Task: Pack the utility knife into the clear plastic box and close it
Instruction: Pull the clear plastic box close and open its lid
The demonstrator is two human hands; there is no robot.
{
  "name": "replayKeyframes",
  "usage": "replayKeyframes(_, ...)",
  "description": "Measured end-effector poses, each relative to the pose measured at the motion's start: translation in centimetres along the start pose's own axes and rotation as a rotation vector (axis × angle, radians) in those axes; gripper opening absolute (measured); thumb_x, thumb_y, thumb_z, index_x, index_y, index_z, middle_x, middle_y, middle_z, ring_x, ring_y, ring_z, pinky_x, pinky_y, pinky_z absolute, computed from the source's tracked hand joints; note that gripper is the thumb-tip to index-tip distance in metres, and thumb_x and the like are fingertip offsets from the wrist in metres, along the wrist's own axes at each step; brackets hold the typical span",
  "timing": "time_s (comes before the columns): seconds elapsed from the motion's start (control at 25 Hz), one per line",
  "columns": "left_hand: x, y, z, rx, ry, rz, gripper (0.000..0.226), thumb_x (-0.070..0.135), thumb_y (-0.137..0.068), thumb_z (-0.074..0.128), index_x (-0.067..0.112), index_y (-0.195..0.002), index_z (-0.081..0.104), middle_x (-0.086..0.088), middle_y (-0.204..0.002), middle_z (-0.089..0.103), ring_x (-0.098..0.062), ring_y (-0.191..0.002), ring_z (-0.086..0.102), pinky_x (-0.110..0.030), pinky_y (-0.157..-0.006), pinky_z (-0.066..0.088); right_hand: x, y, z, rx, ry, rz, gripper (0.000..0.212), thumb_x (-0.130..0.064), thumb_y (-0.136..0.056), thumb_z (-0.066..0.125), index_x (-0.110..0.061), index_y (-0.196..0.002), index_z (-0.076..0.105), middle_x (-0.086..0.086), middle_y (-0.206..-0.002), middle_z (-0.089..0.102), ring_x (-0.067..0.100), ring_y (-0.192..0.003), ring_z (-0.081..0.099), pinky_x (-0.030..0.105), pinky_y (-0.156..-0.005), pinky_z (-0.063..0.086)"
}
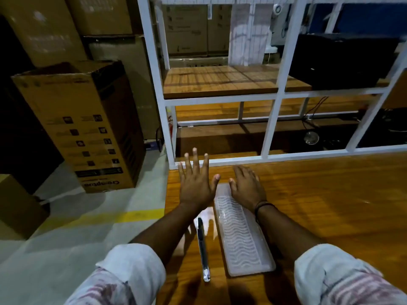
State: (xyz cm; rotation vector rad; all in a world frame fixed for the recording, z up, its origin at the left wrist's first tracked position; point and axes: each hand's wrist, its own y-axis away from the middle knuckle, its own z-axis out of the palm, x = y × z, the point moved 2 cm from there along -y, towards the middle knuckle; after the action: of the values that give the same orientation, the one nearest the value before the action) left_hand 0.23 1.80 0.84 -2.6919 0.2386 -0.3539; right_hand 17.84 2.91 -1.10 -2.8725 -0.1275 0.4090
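Note:
A long clear plastic box (pixel 241 234) with a wavy ribbed lid lies shut on the wooden table (pixel 330 205), running away from me. Just left of it lies the utility knife (pixel 203 249), slim, dark and silver, parallel to the box and apart from it. My left hand (pixel 195 181) hovers flat with fingers spread, beyond the knife's far end, holding nothing. My right hand (pixel 246 186) rests palm down over the far end of the box, fingers loosely apart; whether it touches the lid is unclear.
The table's left edge runs close beside the knife, with grey floor and a yellow line (pixel 123 216) below. A white metal frame (pixel 273 126) stands along the table's far edge. Tall cardboard boxes (pixel 88 128) stand on the floor to the left.

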Motion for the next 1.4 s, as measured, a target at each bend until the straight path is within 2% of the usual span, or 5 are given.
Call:
replayKeyframes(0.24,-0.7,1.9,3.0,-0.221,0.049,-0.088,0.07,0.057,-0.104,0.022,0.024,-0.165,0.013,-0.013,-0.174,-0.001,-0.041,-0.159,-0.004,-0.056,-0.127,0.003,1.2,0.6,1.2,-0.14,0.053,0.09,0.043,-0.037,-0.103,0.041,-0.015,-0.136,0.056,0.014,-0.141,0.058,0.035,-0.13,0.051,0.048,-0.108,0.04)
replayKeyframes(0.4,-0.4,1.7,4.0,-0.266,0.232,-0.178,0.052,0.05,-0.103,0.04,0.02,-0.144,0.051,-0.01,-0.139,0.063,-0.033,-0.129,0.057,-0.048,-0.103,0.05,1.9,-0.5,1.1,-0.166,0.002,0.115,0.039,-0.034,-0.104,0.042,-0.013,-0.13,0.062,0.017,-0.136,0.059,0.038,-0.126,0.051,0.049,-0.105,0.044)
replayKeyframes(0.48,0.3,1.4,4.5,-0.236,0.346,-0.274,0.04,0.046,-0.101,0.048,0.019,-0.127,0.064,-0.008,-0.115,0.074,-0.03,-0.108,0.068,-0.042,-0.084,0.057,2.2,-0.9,1.4,-0.167,-0.061,0.156,0.039,-0.035,-0.104,0.042,-0.01,-0.123,0.065,0.019,-0.131,0.06,0.039,-0.12,0.056,0.048,-0.101,0.047)
replayKeyframes(0.96,2.8,-0.3,7.0,-0.208,0.569,-0.728,0.031,0.025,-0.105,0.048,0.004,-0.118,0.065,-0.02,-0.122,0.069,-0.037,-0.113,0.065,-0.044,-0.094,0.055,3.0,-1.2,3.4,-0.085,-0.192,0.211,0.045,-0.038,-0.105,0.039,-0.001,-0.124,0.057,0.024,-0.127,0.061,0.043,-0.109,0.063,0.047,-0.089,0.054)
replayKeyframes(1.4,4.0,0.4,7.8,-0.079,0.544,-0.757,0.043,0.027,-0.11,0.035,-0.001,-0.118,0.065,-0.023,-0.124,0.064,-0.039,-0.108,0.063,-0.042,-0.092,0.05,3.5,-1.5,4.2,-0.039,-0.277,0.204,0.044,-0.034,-0.105,0.042,0.003,-0.124,0.056,0.025,-0.124,0.062,0.043,-0.106,0.063,0.045,-0.084,0.053)
